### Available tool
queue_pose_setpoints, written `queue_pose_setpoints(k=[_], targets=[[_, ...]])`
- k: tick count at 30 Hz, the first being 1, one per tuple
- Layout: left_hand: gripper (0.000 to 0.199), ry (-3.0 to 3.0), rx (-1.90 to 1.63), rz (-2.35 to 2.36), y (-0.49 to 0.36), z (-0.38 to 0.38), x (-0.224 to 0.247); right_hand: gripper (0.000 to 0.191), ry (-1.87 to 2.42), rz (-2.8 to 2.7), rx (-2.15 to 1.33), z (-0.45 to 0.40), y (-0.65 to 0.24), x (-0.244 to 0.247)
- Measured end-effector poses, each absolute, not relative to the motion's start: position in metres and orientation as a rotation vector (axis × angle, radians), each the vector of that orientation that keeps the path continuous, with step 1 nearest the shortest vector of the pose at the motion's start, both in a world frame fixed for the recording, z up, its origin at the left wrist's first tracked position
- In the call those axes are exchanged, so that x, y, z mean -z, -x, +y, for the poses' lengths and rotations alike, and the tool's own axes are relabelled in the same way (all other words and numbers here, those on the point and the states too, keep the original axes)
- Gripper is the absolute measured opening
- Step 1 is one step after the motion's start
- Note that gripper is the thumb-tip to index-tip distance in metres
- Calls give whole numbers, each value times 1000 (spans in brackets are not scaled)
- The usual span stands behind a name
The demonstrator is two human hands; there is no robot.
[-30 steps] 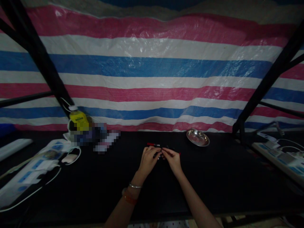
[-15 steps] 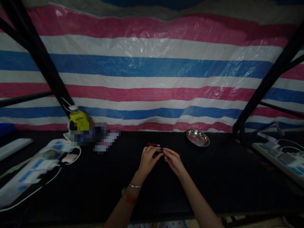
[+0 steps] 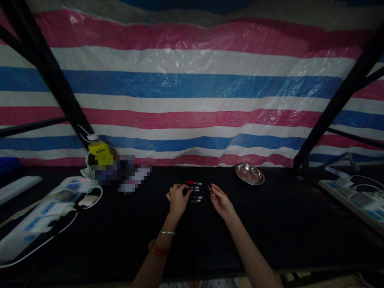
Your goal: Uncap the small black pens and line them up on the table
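Several small dark tubes with clear, shiny ends (image 3: pixel 196 197) lie in a column on the black table, a red one (image 3: pixel 192 182) at the far end. Just left of them is my left hand (image 3: pixel 179 200), its thumb and index finger closed at one of the tubes near the middle. To the right of the column my right hand (image 3: pixel 221 201) pinches a small dark piece (image 3: pixel 210 187) at its fingertips. A bit of something red (image 3: pixel 227 194) shows beyond its knuckles, mostly hidden.
A round metal dish (image 3: pixel 250 174) sits at the back right. Power strips with cables (image 3: pixel 45 212) lie on the left, another strip (image 3: pixel 354 200) on the right. A yellow bottle (image 3: pixel 101 151) stands back left. Striped sheeting hangs behind, between black frame bars.
My hands, which met over the middle, have moved apart: the left one to the left, the right one slightly right. The column of small tubes between them is now uncovered.
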State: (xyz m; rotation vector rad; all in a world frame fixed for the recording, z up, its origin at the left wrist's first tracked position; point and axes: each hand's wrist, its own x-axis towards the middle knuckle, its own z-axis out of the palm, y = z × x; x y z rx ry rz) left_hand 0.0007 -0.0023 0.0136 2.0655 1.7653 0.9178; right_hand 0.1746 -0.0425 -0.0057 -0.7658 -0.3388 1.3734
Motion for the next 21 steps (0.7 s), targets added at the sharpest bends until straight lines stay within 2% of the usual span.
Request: queue_pose_setpoints(k=[8,21], targets=[[16,-1964,-773,1770,7,8,-9,24,757,-297,-1361,-42,-174,6],[15,-1980,-734,1716,11,11,-10,23,781,-339,-1359,-43,-176,5]])
